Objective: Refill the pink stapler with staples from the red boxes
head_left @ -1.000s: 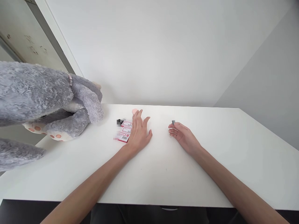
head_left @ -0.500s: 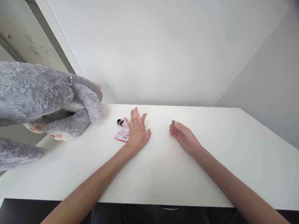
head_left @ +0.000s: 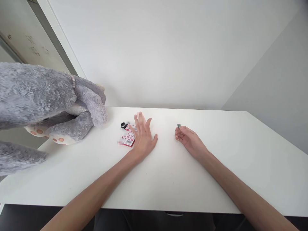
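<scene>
One small grey piece [head_left: 178, 125] pokes up from the fingertips of the right hand [head_left: 191, 142], above the right-centre part of the white table [head_left: 156, 183]. It looks squarish and flat, darker than the tabletop, with a slightly lighter patch on its right side; it is too small for any marking to be read. The right thumb and forefinger are closed on its lower end, while the other fingers curl loosely beneath, with gaps between them. Well apart from it, the left hand [head_left: 143, 139] is open, its fingers fanned wide and its thumb held out; no grip on anything shows, and whether the palm presses on what lies below cannot be told. Partly hidden by that hand's outer side are printed cards [head_left: 128, 140], white with red borders and red framed boxes, the nearest one bearing a black barcode and a solid red lower edge. They overlap at uneven angles, and a blurred pinkish patch covers their left end. Just beyond them lies a glossy black object [head_left: 124, 125] with a rounded, looped outline. Something pale pink [head_left: 144, 119] shows behind the left fingers, its shape mostly hidden. Further left, a curly-furred grey plush toy [head_left: 43, 93] wears a pale pink beaded string [head_left: 73, 82].
</scene>
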`<move>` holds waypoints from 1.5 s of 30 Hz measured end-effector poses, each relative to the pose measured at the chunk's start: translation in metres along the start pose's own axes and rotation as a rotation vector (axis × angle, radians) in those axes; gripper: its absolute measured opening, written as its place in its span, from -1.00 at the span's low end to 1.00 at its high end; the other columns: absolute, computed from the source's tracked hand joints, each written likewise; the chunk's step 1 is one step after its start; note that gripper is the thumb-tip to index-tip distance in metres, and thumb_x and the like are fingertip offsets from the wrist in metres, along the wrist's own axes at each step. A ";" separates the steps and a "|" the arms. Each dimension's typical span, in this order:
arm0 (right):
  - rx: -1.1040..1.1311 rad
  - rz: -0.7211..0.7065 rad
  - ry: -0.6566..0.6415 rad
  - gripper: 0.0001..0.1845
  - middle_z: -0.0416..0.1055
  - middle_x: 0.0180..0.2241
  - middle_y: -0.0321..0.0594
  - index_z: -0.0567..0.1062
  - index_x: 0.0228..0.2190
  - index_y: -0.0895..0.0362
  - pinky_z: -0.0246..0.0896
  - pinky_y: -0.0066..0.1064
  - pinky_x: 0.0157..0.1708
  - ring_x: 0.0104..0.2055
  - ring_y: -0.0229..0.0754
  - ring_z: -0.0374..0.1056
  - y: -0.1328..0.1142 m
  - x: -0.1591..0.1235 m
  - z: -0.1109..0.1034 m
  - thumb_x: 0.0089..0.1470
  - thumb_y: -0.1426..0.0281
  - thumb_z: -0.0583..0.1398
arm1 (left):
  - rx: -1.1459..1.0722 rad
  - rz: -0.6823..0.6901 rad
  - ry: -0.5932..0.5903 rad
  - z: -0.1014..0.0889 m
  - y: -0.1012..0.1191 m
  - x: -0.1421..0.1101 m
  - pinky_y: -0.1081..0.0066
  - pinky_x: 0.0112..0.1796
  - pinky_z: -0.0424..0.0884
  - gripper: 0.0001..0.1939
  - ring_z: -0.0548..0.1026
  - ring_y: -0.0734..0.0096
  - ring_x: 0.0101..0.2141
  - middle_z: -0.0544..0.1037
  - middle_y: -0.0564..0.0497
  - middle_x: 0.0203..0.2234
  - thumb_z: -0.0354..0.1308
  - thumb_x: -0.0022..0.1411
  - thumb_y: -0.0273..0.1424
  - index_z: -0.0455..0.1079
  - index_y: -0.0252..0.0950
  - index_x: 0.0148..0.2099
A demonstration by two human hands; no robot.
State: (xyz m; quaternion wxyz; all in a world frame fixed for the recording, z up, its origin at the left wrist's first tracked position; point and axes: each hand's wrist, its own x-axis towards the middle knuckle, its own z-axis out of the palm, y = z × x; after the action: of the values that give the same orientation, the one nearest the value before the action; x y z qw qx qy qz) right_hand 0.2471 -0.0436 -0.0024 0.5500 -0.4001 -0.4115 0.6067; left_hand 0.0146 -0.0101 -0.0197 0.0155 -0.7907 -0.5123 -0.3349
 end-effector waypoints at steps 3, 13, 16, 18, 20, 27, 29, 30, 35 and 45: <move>-0.005 -0.002 -0.001 -0.69 0.46 -0.23 -0.20 0.61 -0.38 0.01 0.36 -0.24 -0.15 -0.24 -0.15 0.34 0.000 0.000 0.000 0.11 0.04 0.40 | -0.024 0.026 -0.004 -0.002 0.006 -0.002 -0.63 0.24 -0.25 -0.24 -0.49 -0.27 0.49 -0.41 -0.35 0.53 0.15 0.36 -0.40 -0.13 -0.17 0.47; 0.038 0.013 -0.010 -0.71 0.44 -0.24 -0.22 0.63 -0.38 0.01 0.32 -0.28 -0.14 -0.25 -0.18 0.30 0.002 0.001 -0.001 0.11 0.06 0.41 | -0.055 0.253 -0.162 -0.006 0.027 -0.011 -0.54 0.31 -0.25 -0.35 -0.48 -0.29 0.49 -0.35 -0.37 0.53 0.14 0.40 -0.29 -0.02 -0.24 0.41; 0.079 0.021 0.000 -0.71 0.45 -0.23 -0.23 0.63 -0.38 0.01 0.31 -0.28 -0.15 -0.26 -0.19 0.29 0.000 0.001 -0.001 0.08 0.07 0.44 | -0.081 0.310 -0.217 -0.010 0.029 -0.011 -0.50 0.34 -0.26 -0.36 -0.50 -0.25 0.49 -0.34 -0.34 0.53 0.15 0.39 -0.28 0.00 -0.23 0.40; 0.126 0.032 0.007 -0.72 0.44 -0.23 -0.25 0.63 -0.40 0.01 0.31 -0.29 -0.16 -0.27 -0.20 0.29 -0.001 0.001 -0.001 0.06 0.08 0.45 | -0.091 0.334 -0.224 -0.011 0.029 -0.010 -0.48 0.35 -0.26 -0.36 -0.51 -0.23 0.49 -0.33 -0.33 0.53 0.15 0.39 -0.29 0.00 -0.23 0.40; 0.172 0.044 0.015 -0.73 0.44 -0.25 -0.26 0.63 -0.40 0.01 0.31 -0.30 -0.17 -0.28 -0.21 0.29 -0.002 0.001 -0.002 0.06 0.09 0.45 | -0.097 0.361 -0.229 -0.012 0.029 -0.010 -0.46 0.36 -0.26 -0.36 -0.52 -0.22 0.49 -0.33 -0.34 0.53 0.15 0.39 -0.30 0.00 -0.23 0.40; 0.200 0.062 0.023 -0.73 0.44 -0.28 -0.27 0.62 -0.38 0.02 0.31 -0.32 -0.18 -0.29 -0.22 0.29 -0.003 0.001 0.000 0.06 0.11 0.45 | -0.196 0.505 -0.314 -0.018 0.030 -0.007 -0.36 0.40 -0.09 -0.39 -0.41 -0.17 0.51 -0.24 -0.33 0.53 0.13 0.43 -0.27 0.02 -0.24 0.40; 0.201 0.062 0.022 -0.73 0.44 -0.28 -0.28 0.62 -0.38 0.02 0.31 -0.32 -0.17 -0.29 -0.22 0.29 -0.003 0.001 0.000 0.06 0.11 0.45 | -0.216 0.565 -0.337 -0.020 0.029 -0.006 -0.31 0.41 -0.03 -0.41 -0.33 -0.12 0.52 -0.15 -0.31 0.52 0.11 0.43 -0.29 0.04 -0.23 0.40; 0.199 0.062 0.022 -0.73 0.44 -0.28 -0.28 0.63 -0.38 0.02 0.31 -0.31 -0.16 -0.29 -0.22 0.29 -0.003 0.001 0.000 0.06 0.11 0.45 | -0.219 0.593 -0.340 -0.020 0.029 -0.006 -0.28 0.42 -0.01 -0.44 -0.27 -0.10 0.52 -0.08 -0.30 0.51 0.10 0.44 -0.30 0.05 -0.22 0.39; 0.204 0.064 0.023 -0.74 0.44 -0.28 -0.28 0.63 -0.39 0.03 0.30 -0.32 -0.19 -0.30 -0.24 0.28 -0.003 0.001 -0.001 0.06 0.12 0.45 | -0.175 0.625 -0.262 -0.015 0.020 0.000 -0.17 0.41 0.11 -0.62 0.19 0.02 0.39 0.41 -0.19 0.23 0.04 0.46 -0.37 0.21 -0.22 0.27; 0.207 0.062 0.025 -0.75 0.40 -0.27 -0.26 0.63 -0.39 0.03 0.31 -0.34 -0.22 -0.30 -0.23 0.26 -0.003 0.001 -0.001 0.08 0.13 0.45 | -0.177 0.472 -0.226 -0.013 0.008 0.006 0.00 0.14 0.43 -0.79 0.47 0.12 0.08 0.57 -0.12 -0.03 0.05 0.46 -0.36 0.38 -0.22 0.08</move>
State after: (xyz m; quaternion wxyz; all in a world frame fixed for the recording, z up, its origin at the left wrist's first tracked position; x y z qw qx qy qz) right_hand 0.2488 -0.0427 0.0003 0.5746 -0.3612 -0.3272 0.6575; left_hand 0.0162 -0.0142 -0.0036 -0.0330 -0.9188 -0.2811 -0.2752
